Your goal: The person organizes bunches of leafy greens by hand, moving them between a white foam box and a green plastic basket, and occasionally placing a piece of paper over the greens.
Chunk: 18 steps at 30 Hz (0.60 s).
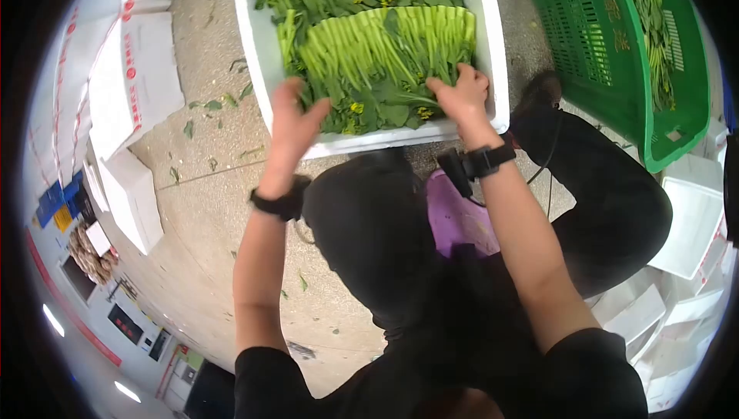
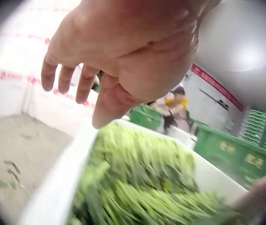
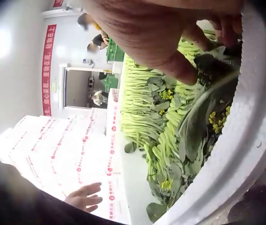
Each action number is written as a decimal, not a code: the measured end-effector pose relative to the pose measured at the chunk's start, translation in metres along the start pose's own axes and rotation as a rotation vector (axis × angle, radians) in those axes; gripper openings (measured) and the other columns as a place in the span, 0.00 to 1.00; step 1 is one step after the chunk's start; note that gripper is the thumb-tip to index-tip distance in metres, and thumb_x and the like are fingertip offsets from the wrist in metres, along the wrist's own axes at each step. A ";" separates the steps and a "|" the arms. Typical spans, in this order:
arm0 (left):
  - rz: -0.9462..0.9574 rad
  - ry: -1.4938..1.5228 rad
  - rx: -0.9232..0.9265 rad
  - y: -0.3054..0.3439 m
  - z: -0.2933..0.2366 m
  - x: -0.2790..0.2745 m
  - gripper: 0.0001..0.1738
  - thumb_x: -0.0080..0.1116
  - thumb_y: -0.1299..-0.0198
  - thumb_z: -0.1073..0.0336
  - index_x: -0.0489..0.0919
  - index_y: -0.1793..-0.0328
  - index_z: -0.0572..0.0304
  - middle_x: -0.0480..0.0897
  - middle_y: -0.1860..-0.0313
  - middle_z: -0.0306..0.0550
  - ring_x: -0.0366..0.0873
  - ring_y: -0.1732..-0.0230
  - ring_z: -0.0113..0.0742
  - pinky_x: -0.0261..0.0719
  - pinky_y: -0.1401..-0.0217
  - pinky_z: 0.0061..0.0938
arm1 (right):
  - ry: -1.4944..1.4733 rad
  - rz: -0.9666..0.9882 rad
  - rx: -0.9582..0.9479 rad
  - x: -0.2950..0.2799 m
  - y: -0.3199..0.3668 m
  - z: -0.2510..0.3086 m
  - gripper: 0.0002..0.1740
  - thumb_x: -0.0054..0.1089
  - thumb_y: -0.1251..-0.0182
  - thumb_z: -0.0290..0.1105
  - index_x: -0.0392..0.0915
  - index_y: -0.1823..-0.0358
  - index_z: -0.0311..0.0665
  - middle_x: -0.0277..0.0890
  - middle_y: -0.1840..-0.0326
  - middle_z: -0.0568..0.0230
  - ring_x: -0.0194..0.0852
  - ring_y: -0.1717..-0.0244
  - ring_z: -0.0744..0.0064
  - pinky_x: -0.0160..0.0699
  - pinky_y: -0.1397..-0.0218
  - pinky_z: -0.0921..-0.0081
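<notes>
Leafy greens with pale green stems and small yellow flowers (image 1: pixel 356 108) lie in tight rows inside a white foam box (image 1: pixel 493 57). My left hand (image 1: pixel 296 122) is over the box's near left corner, slightly blurred. In the left wrist view, the fingers of this left hand (image 2: pixel 119 56) hang loosely spread above the rim and hold nothing. At the near right, my right hand (image 1: pixel 464 99) touches the greens beside the side wall. The right wrist view shows its thumb (image 3: pixel 182 70) stretched over the leaves, the other fingers partly hidden along the row's end.
A green plastic crate (image 1: pixel 593 41) holding more greens stands to the right. White cartons with red print (image 1: pixel 142 72) line the left. Loose leaves (image 1: pixel 212 103) litter the floor. A purple stool (image 1: pixel 462 219) shows beneath me. People (image 2: pixel 176 110) are in the background.
</notes>
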<state>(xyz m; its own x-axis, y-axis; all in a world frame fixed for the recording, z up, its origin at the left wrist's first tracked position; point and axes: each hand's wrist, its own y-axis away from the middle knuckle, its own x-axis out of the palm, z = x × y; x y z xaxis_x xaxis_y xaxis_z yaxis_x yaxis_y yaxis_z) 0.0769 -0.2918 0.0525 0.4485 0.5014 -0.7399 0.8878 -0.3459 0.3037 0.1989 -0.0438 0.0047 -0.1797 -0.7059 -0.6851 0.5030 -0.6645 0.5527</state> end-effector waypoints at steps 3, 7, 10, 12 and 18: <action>0.141 0.174 -0.483 0.000 -0.020 0.050 0.41 0.74 0.49 0.51 0.70 0.40 0.78 0.79 0.50 0.58 0.79 0.57 0.39 0.79 0.59 0.29 | -0.351 0.038 0.183 0.007 -0.021 0.003 0.53 0.76 0.53 0.47 0.55 0.35 0.20 0.61 0.36 0.29 0.62 0.33 0.40 0.64 0.31 0.58; 0.111 0.579 -0.657 -0.023 0.026 0.094 0.33 0.76 0.51 0.52 0.77 0.49 0.72 0.81 0.59 0.50 0.79 0.66 0.35 0.79 0.67 0.30 | -0.678 0.599 0.249 -0.011 -0.046 -0.003 0.64 0.82 0.57 0.44 0.46 0.31 0.16 0.66 0.35 0.38 0.71 0.38 0.51 0.73 0.37 0.60; 0.301 0.600 -0.754 -0.020 -0.044 0.047 0.15 0.73 0.51 0.59 0.80 0.66 0.61 0.78 0.73 0.40 0.73 0.79 0.29 0.70 0.77 0.23 | -0.480 0.460 0.216 0.015 -0.067 -0.008 0.47 0.78 0.52 0.37 0.62 0.38 0.15 0.72 0.40 0.40 0.76 0.44 0.56 0.77 0.45 0.62; 0.267 0.591 -0.767 -0.033 -0.029 0.050 0.14 0.73 0.52 0.62 0.81 0.67 0.63 0.80 0.73 0.44 0.76 0.76 0.33 0.70 0.78 0.27 | -0.286 0.219 0.194 0.006 -0.043 0.012 0.35 0.75 0.52 0.32 0.72 0.46 0.16 0.77 0.45 0.43 0.79 0.50 0.57 0.79 0.51 0.66; 0.141 -0.175 -0.317 -0.054 0.012 0.035 0.29 0.66 0.51 0.58 0.74 0.48 0.72 0.77 0.53 0.59 0.77 0.53 0.53 0.75 0.47 0.45 | -0.038 0.253 0.086 -0.013 -0.042 0.006 0.55 0.78 0.55 0.41 0.52 0.32 0.21 0.76 0.45 0.36 0.78 0.45 0.48 0.76 0.40 0.67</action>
<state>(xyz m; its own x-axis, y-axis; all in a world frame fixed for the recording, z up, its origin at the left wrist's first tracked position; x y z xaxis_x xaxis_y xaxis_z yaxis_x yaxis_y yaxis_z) 0.0430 -0.2649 0.0028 0.5686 0.3143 -0.7602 0.8187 -0.1263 0.5602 0.1751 -0.0082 -0.0060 -0.0897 -0.8595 -0.5031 0.4629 -0.4833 0.7431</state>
